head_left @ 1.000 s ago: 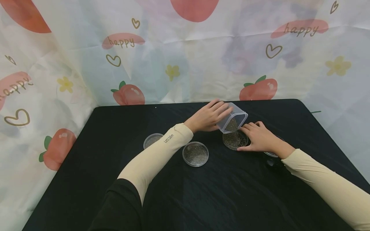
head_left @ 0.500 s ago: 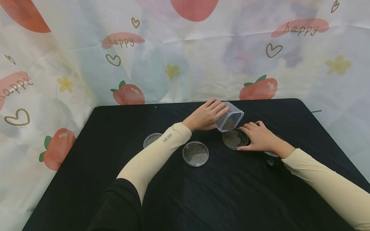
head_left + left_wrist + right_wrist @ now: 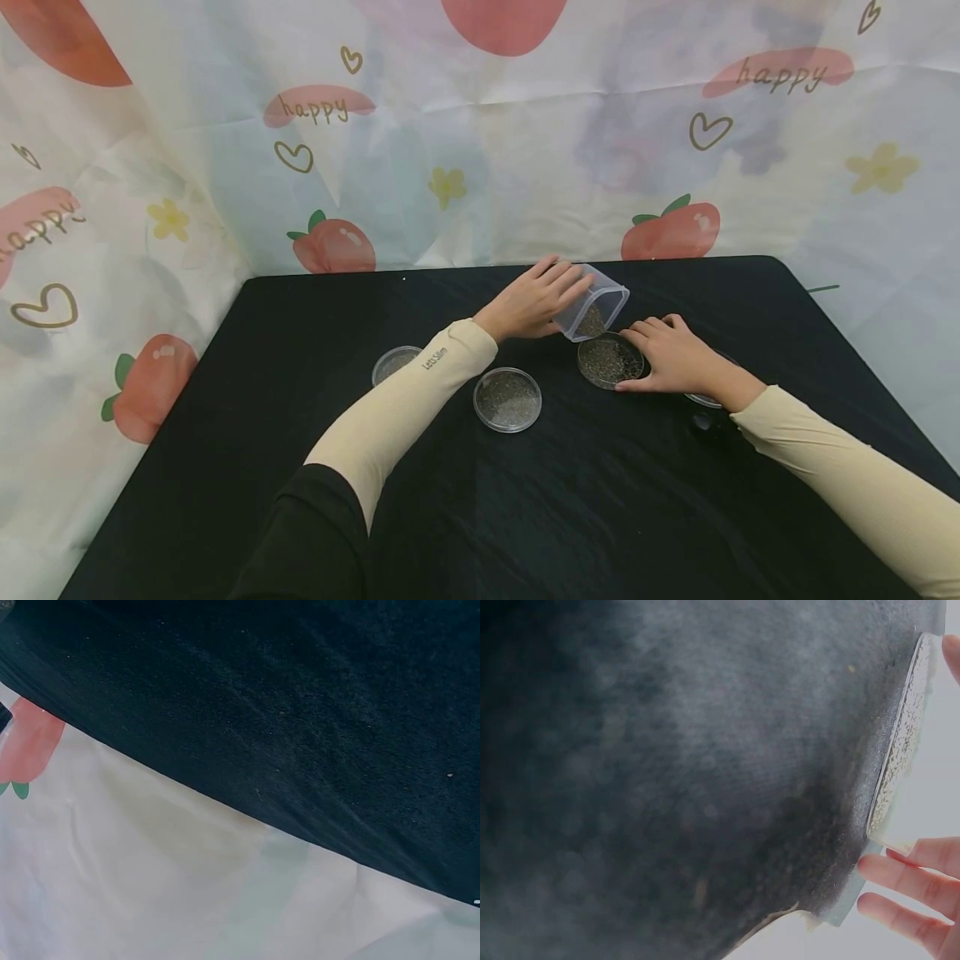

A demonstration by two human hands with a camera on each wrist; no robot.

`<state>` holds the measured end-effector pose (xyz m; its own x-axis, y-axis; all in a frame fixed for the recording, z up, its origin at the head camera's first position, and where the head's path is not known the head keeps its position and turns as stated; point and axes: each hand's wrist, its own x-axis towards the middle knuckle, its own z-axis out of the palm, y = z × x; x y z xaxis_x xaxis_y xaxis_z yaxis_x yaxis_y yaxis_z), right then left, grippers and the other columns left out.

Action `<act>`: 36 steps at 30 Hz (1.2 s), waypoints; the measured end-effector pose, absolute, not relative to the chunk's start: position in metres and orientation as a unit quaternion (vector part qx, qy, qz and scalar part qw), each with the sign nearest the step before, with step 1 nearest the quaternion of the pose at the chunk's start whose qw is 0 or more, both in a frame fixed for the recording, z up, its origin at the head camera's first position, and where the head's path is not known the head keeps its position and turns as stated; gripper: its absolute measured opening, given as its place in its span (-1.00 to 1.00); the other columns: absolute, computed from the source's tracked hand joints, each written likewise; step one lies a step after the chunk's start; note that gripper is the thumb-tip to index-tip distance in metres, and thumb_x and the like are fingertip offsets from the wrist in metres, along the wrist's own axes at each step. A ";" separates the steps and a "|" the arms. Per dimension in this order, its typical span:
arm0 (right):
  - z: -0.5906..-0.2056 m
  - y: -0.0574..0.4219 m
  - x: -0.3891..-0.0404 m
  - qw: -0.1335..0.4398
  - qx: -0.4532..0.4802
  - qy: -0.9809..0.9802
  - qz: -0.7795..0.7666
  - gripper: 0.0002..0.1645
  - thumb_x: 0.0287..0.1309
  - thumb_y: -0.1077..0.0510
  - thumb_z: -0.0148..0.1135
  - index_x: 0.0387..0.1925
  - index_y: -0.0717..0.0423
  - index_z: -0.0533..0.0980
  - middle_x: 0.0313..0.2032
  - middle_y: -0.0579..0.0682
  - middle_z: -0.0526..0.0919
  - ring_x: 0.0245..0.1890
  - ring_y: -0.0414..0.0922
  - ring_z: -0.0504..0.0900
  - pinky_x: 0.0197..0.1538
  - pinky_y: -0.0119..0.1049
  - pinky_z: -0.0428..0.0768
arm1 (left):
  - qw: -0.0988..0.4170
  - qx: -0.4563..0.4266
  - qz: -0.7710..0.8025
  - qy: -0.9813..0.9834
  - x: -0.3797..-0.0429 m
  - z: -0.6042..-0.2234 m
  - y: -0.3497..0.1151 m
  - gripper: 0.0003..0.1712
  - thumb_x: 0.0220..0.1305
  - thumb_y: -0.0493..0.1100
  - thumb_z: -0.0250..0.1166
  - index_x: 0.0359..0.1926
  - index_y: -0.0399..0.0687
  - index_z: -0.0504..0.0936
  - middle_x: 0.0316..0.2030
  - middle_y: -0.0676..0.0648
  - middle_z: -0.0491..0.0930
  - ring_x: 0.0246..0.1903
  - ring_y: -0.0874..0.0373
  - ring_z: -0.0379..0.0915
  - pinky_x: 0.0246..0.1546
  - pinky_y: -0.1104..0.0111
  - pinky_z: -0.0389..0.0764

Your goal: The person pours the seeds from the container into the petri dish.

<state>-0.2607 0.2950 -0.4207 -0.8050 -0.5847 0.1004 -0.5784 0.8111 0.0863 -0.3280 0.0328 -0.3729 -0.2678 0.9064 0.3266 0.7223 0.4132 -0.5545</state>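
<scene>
My left hand (image 3: 528, 302) grips a clear plastic box (image 3: 611, 302), tipped so its mouth faces down to the right. Brown-grey, soil-like grains (image 3: 592, 322) lie along its lower side, with its lip at the rim of a round clear dish (image 3: 597, 386). Similar grains are spread over that dish's bottom. My right hand (image 3: 675, 354) holds the dish from the right, thumb at the near side and fingers at the far side. In the right wrist view, fingers (image 3: 911, 881) reach the dish's edge. The left wrist view does not show my left hand.
Another grain-filled dish (image 3: 476, 402) sits at the middle of the black table (image 3: 540, 517). One more dish (image 3: 376, 372) is partly behind my left sleeve. Under my right wrist show a dish edge (image 3: 703, 402) and a small dark glossy thing (image 3: 705, 423). A printed curtain (image 3: 510, 167) hangs behind.
The box in my left hand has shifted slightly left, uncovering more of the dish below, and the grains inside it look fewer. My right hand and the dish have stayed in place.
</scene>
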 end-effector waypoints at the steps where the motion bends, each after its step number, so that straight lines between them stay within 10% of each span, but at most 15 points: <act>1: -0.421 0.295 -0.261 0.060 0.306 -0.950 -0.026 -0.01 -0.19 -0.47 0.29 0.05 0.24 0.50 -0.08 0.15 0.59 -0.05 0.07 0.50 0.00 0.13 0.31 | 0.309 -0.521 0.150 -0.781 -0.328 -0.373 0.033 -0.07 0.08 0.33 0.25 0.33 -0.09 0.25 0.21 -0.07 0.40 0.22 0.05 0.30 0.32 0.18 0.21; 36: -0.423 0.295 -0.263 0.059 0.306 -0.950 -0.025 0.03 -0.19 -0.53 0.23 0.06 0.22 0.50 -0.07 0.13 0.60 -0.04 0.07 0.49 -0.01 0.14 0.31 | 0.320 -0.524 0.171 -0.771 -0.328 -0.376 0.034 -0.11 0.10 0.26 0.26 0.34 -0.07 0.24 0.22 -0.08 0.38 0.20 0.05 0.31 0.30 0.20 0.23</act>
<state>-0.2630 0.2952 -0.4235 -0.8056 -0.5844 0.0969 -0.5785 0.8114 0.0838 -0.3277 0.0339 -0.3761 -0.2461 0.9171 0.3137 0.6985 0.3922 -0.5986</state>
